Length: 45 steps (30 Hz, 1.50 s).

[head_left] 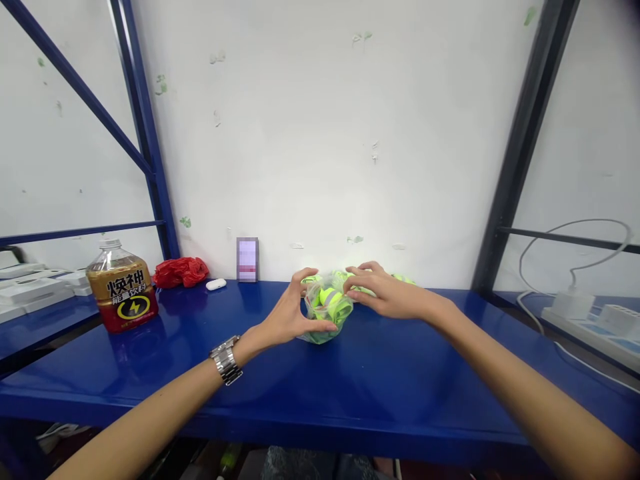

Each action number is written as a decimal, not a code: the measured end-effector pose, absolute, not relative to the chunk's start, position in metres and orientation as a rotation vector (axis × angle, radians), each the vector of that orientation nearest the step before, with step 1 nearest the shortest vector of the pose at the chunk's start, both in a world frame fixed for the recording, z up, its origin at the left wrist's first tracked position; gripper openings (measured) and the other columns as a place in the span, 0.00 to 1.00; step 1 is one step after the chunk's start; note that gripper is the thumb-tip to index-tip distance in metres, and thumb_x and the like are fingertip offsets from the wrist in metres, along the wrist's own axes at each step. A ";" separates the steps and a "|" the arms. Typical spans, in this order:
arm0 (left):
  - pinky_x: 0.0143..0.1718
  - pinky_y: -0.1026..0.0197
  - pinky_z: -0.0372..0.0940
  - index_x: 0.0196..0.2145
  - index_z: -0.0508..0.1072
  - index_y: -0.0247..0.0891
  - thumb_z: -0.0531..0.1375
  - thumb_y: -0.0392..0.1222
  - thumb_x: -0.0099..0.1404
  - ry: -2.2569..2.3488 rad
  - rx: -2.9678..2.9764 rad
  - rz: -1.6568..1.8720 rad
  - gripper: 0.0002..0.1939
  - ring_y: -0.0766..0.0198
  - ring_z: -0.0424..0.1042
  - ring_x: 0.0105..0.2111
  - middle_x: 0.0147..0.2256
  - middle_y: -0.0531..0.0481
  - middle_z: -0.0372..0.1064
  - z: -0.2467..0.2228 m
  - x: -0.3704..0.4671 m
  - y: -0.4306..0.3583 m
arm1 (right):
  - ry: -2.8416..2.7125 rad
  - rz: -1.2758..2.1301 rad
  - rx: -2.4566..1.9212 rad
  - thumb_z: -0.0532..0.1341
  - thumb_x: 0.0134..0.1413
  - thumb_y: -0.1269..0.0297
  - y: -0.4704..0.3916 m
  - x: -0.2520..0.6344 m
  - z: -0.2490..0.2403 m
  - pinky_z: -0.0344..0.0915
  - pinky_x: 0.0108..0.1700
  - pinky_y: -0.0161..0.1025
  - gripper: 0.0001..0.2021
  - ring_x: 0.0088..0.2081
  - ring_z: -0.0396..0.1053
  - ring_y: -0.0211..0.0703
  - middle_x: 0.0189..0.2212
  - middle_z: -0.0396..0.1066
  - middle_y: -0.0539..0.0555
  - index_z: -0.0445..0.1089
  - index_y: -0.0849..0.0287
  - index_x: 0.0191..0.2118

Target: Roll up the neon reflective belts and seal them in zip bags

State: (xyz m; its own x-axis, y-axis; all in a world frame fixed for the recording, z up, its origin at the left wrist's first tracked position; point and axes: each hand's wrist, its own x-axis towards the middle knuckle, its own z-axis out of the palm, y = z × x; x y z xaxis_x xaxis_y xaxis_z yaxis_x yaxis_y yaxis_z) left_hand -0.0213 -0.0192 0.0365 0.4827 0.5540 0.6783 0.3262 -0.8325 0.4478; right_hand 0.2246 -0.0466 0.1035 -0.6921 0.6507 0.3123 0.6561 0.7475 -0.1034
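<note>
On the blue tabletop sits a clear plastic bag with neon yellow-green rolled cloth inside, a pale reflective band across it. My left hand curves round the bag's left side, thumb in front and fingers behind, spread wide apart; whether it touches the plastic is unclear. My right hand is at the bag's right, palm down, fingers apart and slightly bent, their tips close to the bag. More neon cloth lies behind my right hand, partly hidden by it. A metal watch is on my left wrist.
A large drink bottle stands at the left, near a crumpled red plastic bag and a small white case. A phone leans against the wall. Power strips and cables lie at the right, white boxes far left.
</note>
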 end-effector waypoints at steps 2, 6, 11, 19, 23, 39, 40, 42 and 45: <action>0.56 0.49 0.59 0.49 0.65 0.44 0.68 0.55 0.51 0.733 2.645 1.148 0.31 0.50 0.59 0.56 0.58 0.42 0.52 0.053 -0.029 -0.023 | -2.671 0.077 -1.012 0.45 0.66 0.57 -0.046 0.225 0.110 0.60 0.45 0.45 0.17 0.50 0.60 0.51 0.39 0.70 0.58 0.68 0.56 0.42; 0.48 0.55 0.63 0.39 0.72 0.40 0.60 0.56 0.61 0.781 2.872 0.763 0.17 0.57 0.67 0.45 0.46 0.44 0.64 0.091 -0.042 -0.031 | -2.729 0.105 -0.965 0.52 0.62 0.53 -0.045 0.226 0.120 0.57 0.32 0.37 0.14 0.30 0.64 0.40 0.29 0.70 0.52 0.67 0.58 0.37; 0.35 0.63 0.61 0.34 0.75 0.36 0.54 0.51 0.68 0.771 2.942 0.640 0.17 0.65 0.68 0.33 0.34 0.46 0.69 0.111 -0.057 -0.023 | -2.506 0.023 -0.922 0.56 0.60 0.53 -0.047 0.233 0.122 0.60 0.33 0.36 0.13 0.30 0.68 0.40 0.30 0.73 0.53 0.69 0.58 0.34; 0.32 0.64 0.59 0.31 0.73 0.33 0.47 0.49 0.72 0.870 2.957 0.627 0.22 0.66 0.66 0.28 0.28 0.47 0.69 0.105 -0.054 -0.021 | -2.581 0.132 -0.748 0.55 0.61 0.52 -0.053 0.214 0.101 0.63 0.50 0.45 0.20 0.51 0.67 0.48 0.51 0.70 0.54 0.64 0.50 0.56; 0.33 0.63 0.60 0.32 0.73 0.33 0.46 0.48 0.72 0.883 2.985 0.676 0.21 0.65 0.67 0.29 0.28 0.47 0.69 0.107 -0.048 -0.019 | -2.583 -0.008 -0.754 0.54 0.61 0.49 -0.068 0.196 0.093 0.56 0.57 0.53 0.23 0.62 0.54 0.55 0.59 0.61 0.58 0.61 0.49 0.59; 0.32 0.65 0.62 0.34 0.75 0.34 0.60 0.48 0.63 0.783 2.635 0.528 0.13 0.64 0.69 0.33 0.33 0.46 0.73 0.128 -0.059 -0.009 | -2.457 0.148 -0.865 0.58 0.58 0.60 -0.033 0.230 0.108 0.60 0.34 0.36 0.09 0.31 0.68 0.40 0.30 0.74 0.53 0.71 0.58 0.34; 0.31 0.65 0.62 0.33 0.74 0.34 0.59 0.48 0.63 0.800 2.619 0.590 0.13 0.65 0.68 0.31 0.31 0.47 0.72 0.126 -0.058 -0.007 | -2.426 0.191 -0.849 0.58 0.58 0.60 -0.031 0.230 0.107 0.61 0.36 0.36 0.09 0.33 0.69 0.41 0.31 0.74 0.54 0.71 0.59 0.34; 0.29 0.65 0.60 0.32 0.72 0.34 0.58 0.49 0.64 0.822 2.578 0.691 0.13 0.67 0.66 0.29 0.29 0.49 0.69 0.123 -0.057 -0.002 | -2.365 0.257 -0.847 0.57 0.58 0.59 -0.028 0.231 0.106 0.62 0.37 0.37 0.10 0.34 0.69 0.42 0.31 0.74 0.54 0.71 0.59 0.33; 0.29 0.66 0.59 0.33 0.69 0.34 0.60 0.49 0.62 0.789 2.485 0.760 0.13 0.68 0.65 0.29 0.29 0.50 0.67 0.117 -0.055 0.002 | -2.274 0.309 -0.877 0.58 0.57 0.59 -0.024 0.233 0.102 0.63 0.35 0.38 0.10 0.32 0.69 0.42 0.30 0.73 0.54 0.71 0.60 0.32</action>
State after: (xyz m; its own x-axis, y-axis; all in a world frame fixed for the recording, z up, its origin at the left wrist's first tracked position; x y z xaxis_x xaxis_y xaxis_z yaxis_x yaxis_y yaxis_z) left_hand -0.0552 0.0019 0.1169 0.6894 0.6233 0.3691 0.3922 -0.7496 0.5332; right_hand 0.2329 -0.0239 0.1024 -0.5482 0.6657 0.5063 0.5066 0.7460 -0.4323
